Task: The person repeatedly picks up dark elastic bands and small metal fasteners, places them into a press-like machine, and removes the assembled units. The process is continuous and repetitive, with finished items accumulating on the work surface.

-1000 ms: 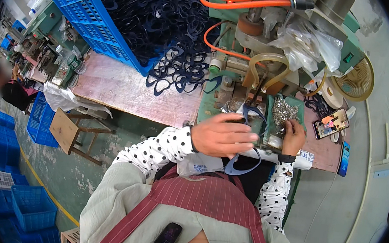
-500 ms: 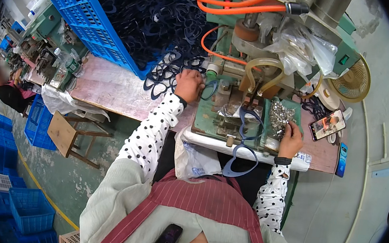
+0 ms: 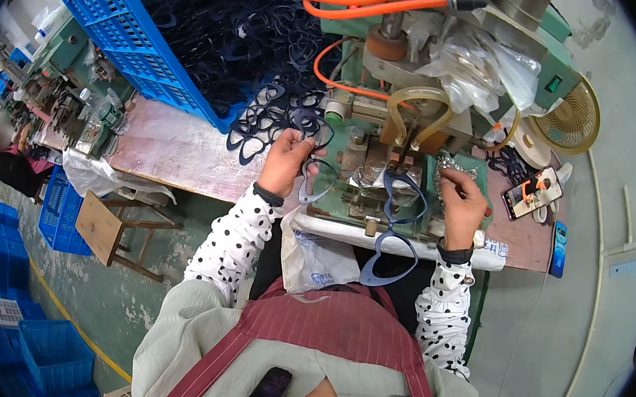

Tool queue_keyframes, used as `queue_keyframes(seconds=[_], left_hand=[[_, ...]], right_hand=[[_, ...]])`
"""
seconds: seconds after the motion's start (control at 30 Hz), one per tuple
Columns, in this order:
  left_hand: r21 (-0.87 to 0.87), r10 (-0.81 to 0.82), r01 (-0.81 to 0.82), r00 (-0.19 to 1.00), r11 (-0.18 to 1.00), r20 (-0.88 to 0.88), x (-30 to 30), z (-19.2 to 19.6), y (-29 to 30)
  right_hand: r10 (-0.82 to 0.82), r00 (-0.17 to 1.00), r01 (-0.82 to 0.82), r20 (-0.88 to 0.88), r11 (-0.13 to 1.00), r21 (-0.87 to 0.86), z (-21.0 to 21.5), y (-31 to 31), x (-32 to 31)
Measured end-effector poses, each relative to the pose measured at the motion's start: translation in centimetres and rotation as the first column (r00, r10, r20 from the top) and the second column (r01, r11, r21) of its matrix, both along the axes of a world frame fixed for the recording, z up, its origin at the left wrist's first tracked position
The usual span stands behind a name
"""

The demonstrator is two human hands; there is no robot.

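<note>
My left hand pinches a dark blue eyeglass frame front, its two rings hanging beside the green machine. Loose frames lie just beyond that hand. A second blue eyeglass frame sits under the machine's clamp, one ring at the fixture and the other jutting over the near edge toward me. Over the tray of small shiny metal pieces is my right hand, thumb and fingertips pressed together. Whatever it may hold is too small to make out.
A blue crate full of dark frames stands tilted at the back left. Orange air hoses cross the machine's top. To the right are a phone and a small fan. A wooden stool and another person are left.
My left hand has drawn back toward me, lifting a frame off the machine's left side. My right hand has risen slightly from the metal pieces and shifted left, fingers pinched.
</note>
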State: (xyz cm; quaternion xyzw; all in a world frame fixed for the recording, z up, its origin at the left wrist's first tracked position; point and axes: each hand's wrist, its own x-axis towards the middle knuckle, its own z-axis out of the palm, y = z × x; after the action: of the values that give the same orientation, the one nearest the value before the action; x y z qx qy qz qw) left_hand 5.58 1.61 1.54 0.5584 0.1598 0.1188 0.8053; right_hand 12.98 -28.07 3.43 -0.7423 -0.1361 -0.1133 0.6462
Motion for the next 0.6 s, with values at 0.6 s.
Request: queue_keyframes(seconds=[0.6], left_hand=[[-0.330, -0.481, 0.461, 0.876, 0.824, 0.025, -5.2, 7.6, -4.5]], right_hand=[[0.209, 0.966, -0.193, -0.150, 0.974, 0.115, 5.3, 5.4, -2.7]])
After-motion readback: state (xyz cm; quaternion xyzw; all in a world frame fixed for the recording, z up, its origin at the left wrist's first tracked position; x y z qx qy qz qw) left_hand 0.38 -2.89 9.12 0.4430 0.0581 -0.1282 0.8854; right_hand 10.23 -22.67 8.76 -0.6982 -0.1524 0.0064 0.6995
